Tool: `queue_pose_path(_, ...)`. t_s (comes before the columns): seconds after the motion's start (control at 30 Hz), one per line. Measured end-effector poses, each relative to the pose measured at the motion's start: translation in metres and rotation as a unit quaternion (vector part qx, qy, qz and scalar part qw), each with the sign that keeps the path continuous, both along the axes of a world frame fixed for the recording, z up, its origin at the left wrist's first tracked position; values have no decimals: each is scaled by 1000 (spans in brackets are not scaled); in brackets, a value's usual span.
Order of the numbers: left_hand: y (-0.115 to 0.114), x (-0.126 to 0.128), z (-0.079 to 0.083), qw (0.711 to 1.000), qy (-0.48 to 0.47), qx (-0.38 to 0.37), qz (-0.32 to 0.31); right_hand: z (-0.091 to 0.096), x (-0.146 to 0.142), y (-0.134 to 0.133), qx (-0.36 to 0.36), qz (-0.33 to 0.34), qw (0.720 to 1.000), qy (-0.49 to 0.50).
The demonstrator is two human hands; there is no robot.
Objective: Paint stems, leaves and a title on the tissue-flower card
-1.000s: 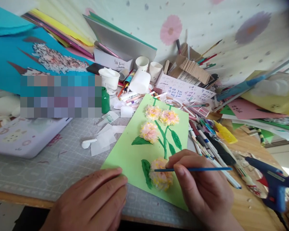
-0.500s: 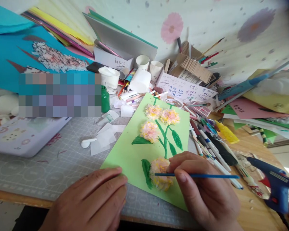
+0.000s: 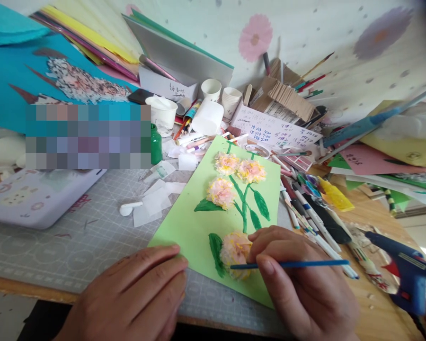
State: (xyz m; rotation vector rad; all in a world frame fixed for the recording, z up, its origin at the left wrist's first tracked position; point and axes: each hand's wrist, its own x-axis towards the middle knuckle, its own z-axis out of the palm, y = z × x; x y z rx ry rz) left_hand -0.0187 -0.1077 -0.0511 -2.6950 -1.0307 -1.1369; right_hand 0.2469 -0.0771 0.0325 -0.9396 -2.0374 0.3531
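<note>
A light green card (image 3: 184,227) lies on a grey cutting mat (image 3: 74,237). It carries painted green stems and leaves and several fluffy pink-and-yellow tissue flowers (image 3: 222,192). My right hand (image 3: 305,289) is closed on a thin blue paintbrush (image 3: 298,264). The brush tip touches the lowest flower (image 3: 234,248). My left hand (image 3: 138,296) lies flat with fingers stretched out, its fingertips pressing the card's near left corner.
Pens and markers (image 3: 305,213) lie in a row right of the card. A blue glue gun (image 3: 408,274) sits at the far right. A green paint bottle (image 3: 156,144), paper cups (image 3: 230,102), white tissue scraps (image 3: 152,206) and stacked coloured paper (image 3: 92,42) crowd the back.
The brush tip has shifted slightly lower and to the right across the lowest flower. My left hand has stayed on the card's corner.
</note>
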Motion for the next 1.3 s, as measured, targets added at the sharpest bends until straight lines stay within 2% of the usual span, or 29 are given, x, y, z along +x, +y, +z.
queue_pose_path(0.17, -1, 0, 0, 1000, 3, -12, -11, -1, -1, 0, 7, -19, 1000, 24)
queue_pose_path(0.4, 0, 0, 2, 1000, 5, -14, -16, -1, -4, 4, 29, 2, 999, -16)
queue_pose_path(0.6, 1, 1, -1, 1000, -1, -9, -14, -3, -2, 1, 28, -24, 999, 21)
queue_pose_path(0.77, 0, 1, -3, 1000, -9, -4, -19, -2, -4, 5, 38, -12, 999, -13)
queue_pose_path(0.97, 0, 2, -7, 999, -43, 5, -20, -1, -2, 1, 36, 0, 999, 12)
queue_pose_path(1.1, 1, 4, -7, 999, -38, 3, -14, 0, -1, 2, 34, 28, 999, -26)
queue_pose_path(1.3, 2, 3, -7, 999, -43, 8, -21, -3, -1, 4, 55, -20, 998, 13)
